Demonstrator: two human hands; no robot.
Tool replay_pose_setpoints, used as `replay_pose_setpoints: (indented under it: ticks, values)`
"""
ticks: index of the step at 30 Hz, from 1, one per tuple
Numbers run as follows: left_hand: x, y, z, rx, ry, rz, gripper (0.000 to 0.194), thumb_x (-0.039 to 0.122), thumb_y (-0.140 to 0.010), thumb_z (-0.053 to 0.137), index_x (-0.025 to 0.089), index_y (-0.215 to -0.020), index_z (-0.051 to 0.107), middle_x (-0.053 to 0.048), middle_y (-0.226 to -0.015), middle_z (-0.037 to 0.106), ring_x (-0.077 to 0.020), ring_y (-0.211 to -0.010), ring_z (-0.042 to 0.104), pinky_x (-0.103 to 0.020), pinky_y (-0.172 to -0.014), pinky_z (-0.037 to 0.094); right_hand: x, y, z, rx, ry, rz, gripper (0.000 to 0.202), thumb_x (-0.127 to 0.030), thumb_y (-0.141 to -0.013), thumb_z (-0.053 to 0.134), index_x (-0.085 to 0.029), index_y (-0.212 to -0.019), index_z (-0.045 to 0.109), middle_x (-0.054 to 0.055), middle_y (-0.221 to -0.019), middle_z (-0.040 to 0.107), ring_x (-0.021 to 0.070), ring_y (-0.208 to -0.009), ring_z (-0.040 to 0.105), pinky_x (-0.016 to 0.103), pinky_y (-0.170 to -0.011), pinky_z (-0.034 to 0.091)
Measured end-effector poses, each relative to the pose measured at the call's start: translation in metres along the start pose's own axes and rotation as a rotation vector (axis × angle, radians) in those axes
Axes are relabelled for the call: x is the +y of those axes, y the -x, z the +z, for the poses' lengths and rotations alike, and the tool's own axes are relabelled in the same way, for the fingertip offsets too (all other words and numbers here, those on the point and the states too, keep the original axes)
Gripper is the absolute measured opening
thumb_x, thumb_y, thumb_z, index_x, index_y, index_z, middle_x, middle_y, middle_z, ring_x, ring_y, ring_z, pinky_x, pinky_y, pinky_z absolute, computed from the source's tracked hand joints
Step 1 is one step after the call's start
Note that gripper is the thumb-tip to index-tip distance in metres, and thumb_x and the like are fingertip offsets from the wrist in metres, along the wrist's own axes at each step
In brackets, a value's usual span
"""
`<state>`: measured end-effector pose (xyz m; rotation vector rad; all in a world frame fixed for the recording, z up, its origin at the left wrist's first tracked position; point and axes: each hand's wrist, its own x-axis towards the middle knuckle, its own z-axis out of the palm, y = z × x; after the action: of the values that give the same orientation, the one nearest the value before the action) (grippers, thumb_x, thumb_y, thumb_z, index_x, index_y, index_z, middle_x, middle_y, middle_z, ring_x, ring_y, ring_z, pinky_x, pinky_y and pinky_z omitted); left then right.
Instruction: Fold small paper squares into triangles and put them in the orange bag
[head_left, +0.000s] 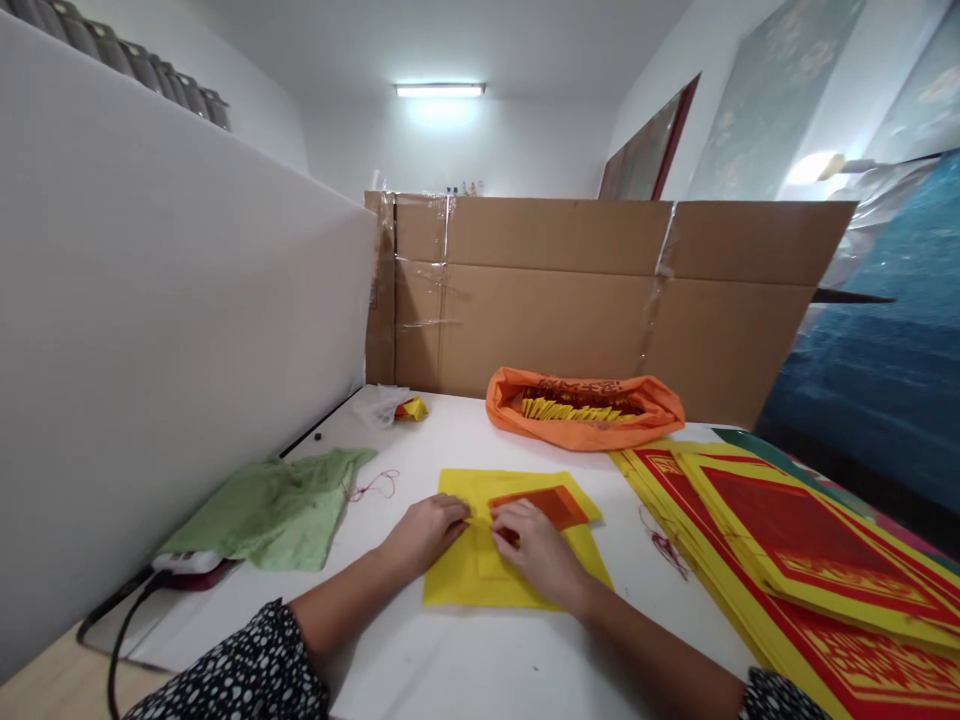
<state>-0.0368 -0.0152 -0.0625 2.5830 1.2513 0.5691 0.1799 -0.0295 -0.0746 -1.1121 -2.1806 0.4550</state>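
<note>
A yellow paper sheet (pixel 457 590) lies on the white table before me, with part of it turned over at the right. On that part is an orange-red patch (pixel 564 508). My left hand (pixel 429 532) has its fingers pressed together on the sheet's left side, pinching the paper. Opposite it, my right hand (pixel 538 550) curls its fingers at the left end of the orange-red patch, gripping the paper there. The fingertips of both hands are partly hidden, and a small gap separates the hands.
An orange bag (pixel 585 440) holding several folded yellow papers stands behind. Yellow-and-red printed sheets (pixel 810 520) are stacked at right, near red string (pixel 666 550). Left lie a green cloth (pixel 300 505), a corded white device (pixel 187 562) and a plastic bag (pixel 380 405). Cardboard (pixel 540 300) walls the back.
</note>
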Motion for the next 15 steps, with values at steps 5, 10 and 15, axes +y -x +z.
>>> replay_pose_setpoints:
  ticks: [5,10,15]
  values:
    - [-0.011,-0.009,0.006,0.097,0.196,-0.152,0.019,0.017,-0.085,0.055,0.021,-0.098,0.069,-0.002,-0.094,0.073,-0.0183,-0.086,0.067,-0.027,-0.080,0.049,0.004,-0.013,0.009,0.086,-0.127,0.183,0.012,-0.022,-0.084,0.055,-0.020,-0.073,0.057,0.003,-0.078,0.062,0.0182,-0.073,0.058,0.028,-0.067,0.046]
    - [-0.021,-0.021,0.013,0.196,0.400,-0.250,0.028,0.012,-0.079,0.058,0.020,-0.104,0.066,-0.001,-0.087,0.071,-0.0179,-0.082,0.066,-0.027,-0.078,0.048,0.020,-0.019,0.016,0.134,-0.175,0.306,0.016,-0.023,-0.084,0.052,-0.021,-0.100,0.055,-0.001,-0.073,0.058,0.0185,-0.071,0.058,0.027,-0.064,0.043]
    - [-0.028,-0.033,0.017,0.245,0.476,-0.270,0.024,0.012,-0.079,0.056,0.018,-0.100,0.066,0.000,-0.079,0.069,-0.0168,-0.076,0.064,-0.026,-0.075,0.047,0.021,-0.018,0.014,0.112,-0.019,0.271,0.022,-0.018,-0.087,0.046,-0.023,-0.107,0.054,0.003,-0.087,0.064,0.0207,-0.083,0.061,0.029,-0.072,0.043]
